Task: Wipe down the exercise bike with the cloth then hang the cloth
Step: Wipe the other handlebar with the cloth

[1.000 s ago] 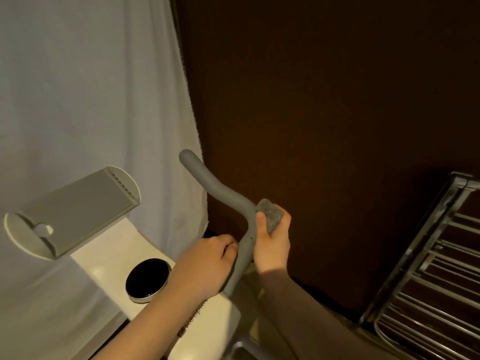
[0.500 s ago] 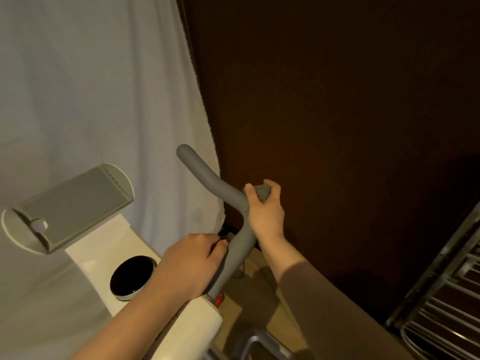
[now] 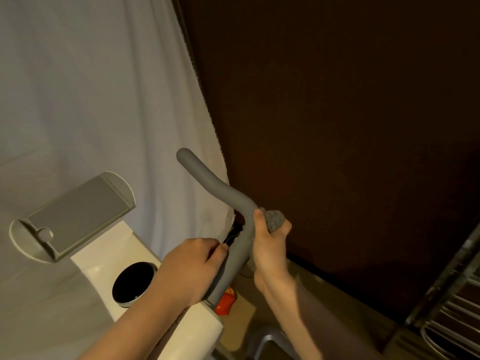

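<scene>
The right hand (image 3: 270, 252), fingers curled round the bunched cloth (image 3: 274, 220), has slid back down the handlebar (image 3: 235, 203) bend; the left hand (image 3: 192, 271) still grips its base. Wiping continues.

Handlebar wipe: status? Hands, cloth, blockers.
Right hand grips cloth against handlebar bend. Left hand holds lower bar. Drying rack at right. No blockers visible.

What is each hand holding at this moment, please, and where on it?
Right hand grips the bunched cloth against the handlebar bend; left hand grips the lower handlebar stem.
</scene>
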`<state>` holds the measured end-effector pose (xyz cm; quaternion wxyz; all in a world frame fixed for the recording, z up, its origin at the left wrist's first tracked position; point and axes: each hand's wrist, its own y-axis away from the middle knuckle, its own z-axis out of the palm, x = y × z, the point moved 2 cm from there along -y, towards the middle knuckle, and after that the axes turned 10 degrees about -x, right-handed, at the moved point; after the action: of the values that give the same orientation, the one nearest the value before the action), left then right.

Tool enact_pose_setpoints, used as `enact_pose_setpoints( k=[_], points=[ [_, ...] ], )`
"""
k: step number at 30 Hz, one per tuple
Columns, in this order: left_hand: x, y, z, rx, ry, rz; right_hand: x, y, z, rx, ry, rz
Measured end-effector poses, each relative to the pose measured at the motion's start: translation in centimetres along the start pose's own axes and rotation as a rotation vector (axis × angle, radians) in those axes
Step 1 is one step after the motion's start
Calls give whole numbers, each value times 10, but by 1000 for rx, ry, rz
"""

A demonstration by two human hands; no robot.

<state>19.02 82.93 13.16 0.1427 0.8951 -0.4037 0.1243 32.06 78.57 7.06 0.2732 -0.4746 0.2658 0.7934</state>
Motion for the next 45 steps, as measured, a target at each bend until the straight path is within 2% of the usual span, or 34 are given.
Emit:
enact_pose_setpoints(
  k=[3, 6, 9, 12, 14, 18, 22, 23, 25, 27, 28, 30, 34, 38, 40, 41, 43, 45],
  points=[
    [-3, -2, 1, 10, -1, -15, -12, -23, 8, -14, 57, 36],
    [-4, 2, 3, 53, -3, -22, -8, -3, 5, 19, 201, -156],
    [-1, 2, 2, 87, -15, -34, -19, 11, 4, -43, 471, -321],
    [-3, 0, 0, 87, -25, -40, -42, -30, 20, -154, 875, -267],
    [-3, 2, 1, 94, -28, -44, -48, -35, 24, -201, 1008, -257],
    [-2, 2, 1, 100, -33, -45, -32, -9, 11, -259, 1045, -348],
    [-3, -1, 1, 66, -12, -45, -48, -44, 22, -270, 947, -245],
    [-4, -1, 1, 69, -3, -51, -45, -42, 23, -249, 974, -274],
    [-6, 1, 1, 79, 9, -50, -36, -19, 20, -222, 1035, -453],
    [-5, -1, 2, 79, 4, -37, -27, -1, 11, -326, 1065, -617],
    [-6, -2, 2, 78, 0, -33, -30, -5, 8, -406, 1085, -632],
    [-7, -3, 2, 75, -3, -36, -39, -23, 7, -510, 1076, -593],
    [-5, 3, -4, 159, 26, -64, -38, -5, 3, -534, 952, -573],
    [-7, 16, -11, 266, 114, -19, -38, 22, -6, -641, 1137, -525],
    [-12, 27, -12, 233, 51, 80, -52, 17, -5, -668, 1307, -606],
    [-15, 34, -11, 196, -46, 123, -55, 16, -5, -669, 1342, -641],
    [-24, 48, -7, 152, -182, 142, -49, 27, -7, -615, 1225, -643],
    [-31, 62, -4, 216, -173, 107, -32, 54, -3, -518, 1072, -670]
  ],
)
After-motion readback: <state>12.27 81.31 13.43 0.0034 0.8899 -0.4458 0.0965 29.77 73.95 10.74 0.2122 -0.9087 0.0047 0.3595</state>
